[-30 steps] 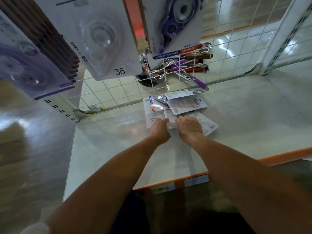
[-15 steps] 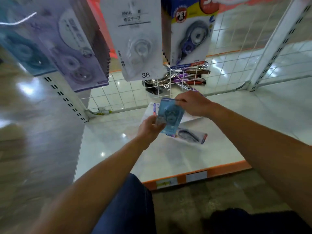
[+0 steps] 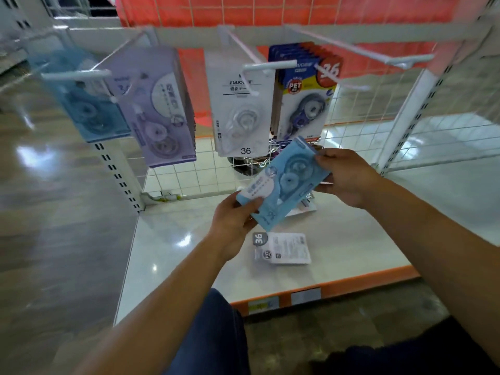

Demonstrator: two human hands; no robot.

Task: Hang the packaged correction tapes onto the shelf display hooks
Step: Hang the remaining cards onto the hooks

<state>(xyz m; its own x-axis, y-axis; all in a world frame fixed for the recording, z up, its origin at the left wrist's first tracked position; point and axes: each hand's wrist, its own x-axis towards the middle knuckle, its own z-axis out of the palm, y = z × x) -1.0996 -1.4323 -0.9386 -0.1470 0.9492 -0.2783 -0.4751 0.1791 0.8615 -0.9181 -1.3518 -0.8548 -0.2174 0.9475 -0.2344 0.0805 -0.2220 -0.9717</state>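
At the far left a blue hanging pack (image 3: 89, 109) was smeared by motion blur and partly covered by the hook (image 3: 77, 74) in front of it, so its print could not be read. Just to its right hung a lilac pack (image 3: 159, 106), sharper, with rows of like packs stacked behind it. Next came a white pack (image 3: 239, 109) marked 36 at its lower edge, its top crossed by the tip of another hook (image 3: 269, 65). Beside that hung a navy and yellow pack (image 3: 303, 101) with a PET badge; its lower corner was hidden behind the light blue correction tape pack (image 3: 284, 182) held in both hands.

That pack was tilted, in the air above the white shelf (image 3: 167, 255) and below the hooks. The left hand (image 3: 234, 226) pinched its lower left end, thumb on the face, the other fingers out of sight behind the card. The right hand (image 3: 349, 177) gripped its upper right end between thumb and fingers. The hanging hole may have been under the right fingers, though it could not be made out.

Below, a white pack with a grey 36 tag (image 3: 281, 249) lay flat on the shelf. More packs (image 3: 305, 204) lay behind the held one, mostly hidden. At the right an empty hook (image 3: 405, 60) stood before the wire grid (image 3: 359, 139).
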